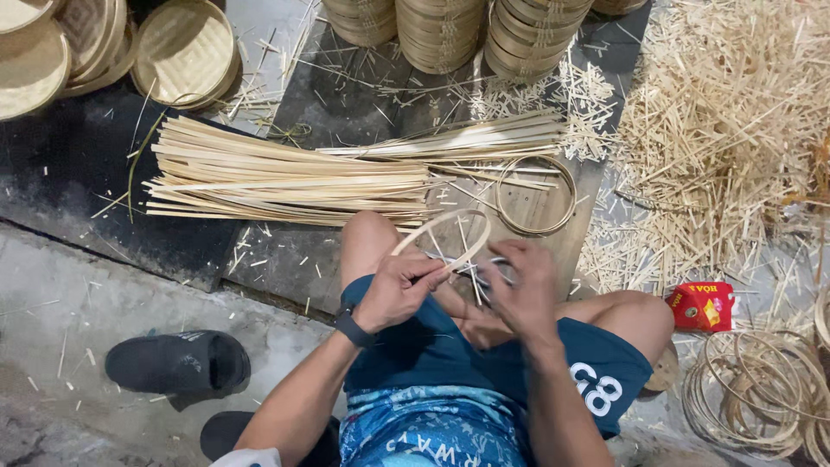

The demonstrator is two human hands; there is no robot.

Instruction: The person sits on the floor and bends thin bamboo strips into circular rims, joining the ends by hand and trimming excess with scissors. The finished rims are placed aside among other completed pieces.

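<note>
The person sits low on the floor with knees spread, and both hands meet just above the lap. The left hand (pixel 399 290) is curled around the near rim of a thin bamboo hoop (pixel 443 238), fingers pressed together in a closed grip, so the ring tilts up and away over the left knee. The right hand (pixel 525 290) comes in from the right side, fingers bent and bunched around something small and pale at the hoop's near edge; I cannot tell exactly what it pinches. Held this way, the ring looks steadied by one hand while the other works at its rim.

Just beyond the knees lies a long bundle of bamboo strips (pixel 294 177), within easy reach, spread flat across a dark board (pixel 346 104). A second finished ring (pixel 536 195) rests on the board, right of the bundle. At the far edge stand stacks of round woven baskets (pixel 441 30), and flat woven lids (pixel 181 52) pile up far left. Offcuts (pixel 718 147) litter the right side thickly, with a small red carton (pixel 702 305) beside the right knee and a heap of loose hoops (pixel 761 389) near right. A black sandal (pixel 177 363) sits near left, well clear of the hands.
</note>
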